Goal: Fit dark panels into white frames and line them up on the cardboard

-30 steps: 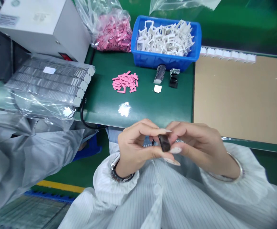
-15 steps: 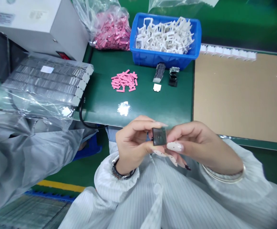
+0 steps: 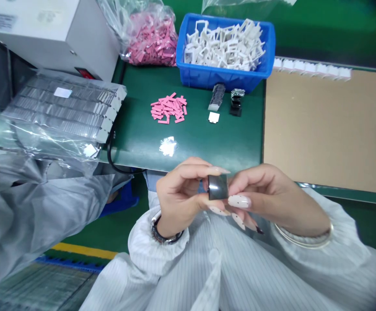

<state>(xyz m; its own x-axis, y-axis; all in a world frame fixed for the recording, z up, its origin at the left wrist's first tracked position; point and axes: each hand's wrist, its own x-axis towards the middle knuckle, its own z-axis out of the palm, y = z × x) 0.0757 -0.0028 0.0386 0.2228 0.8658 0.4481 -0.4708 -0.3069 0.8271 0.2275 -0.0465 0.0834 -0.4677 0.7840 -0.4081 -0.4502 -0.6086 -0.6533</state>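
Between my two hands is a small dark, glossy square piece (image 3: 218, 187), with a bright reflection across its face. My left hand (image 3: 184, 194) pinches it by its upper and lower edges, thumb below and index finger above. On the other side, my right hand (image 3: 262, 194) has its thumb and fingertips closed at the piece's right edge. Beyond the hands on the green table lie a pile of pink strips (image 3: 169, 108), a heap of shiny clear pieces (image 3: 168, 147), a row of dark plates (image 3: 216, 97), a single white plate (image 3: 213, 117) and black pieces (image 3: 236, 103).
A blue bin (image 3: 223, 77) of white plastic frames stands at the back, beside a bag of pink strips (image 3: 153, 39). To the left are a grey box (image 3: 90, 39) and wrapped trays of plates (image 3: 67, 106). Brown board (image 3: 330, 134) covers the right. Another person's sleeve (image 3: 45, 203) is at left.
The dark piece has tilted slightly in my fingers, and a bright reflection now shows on it. Both hands keep their grip almost in place.
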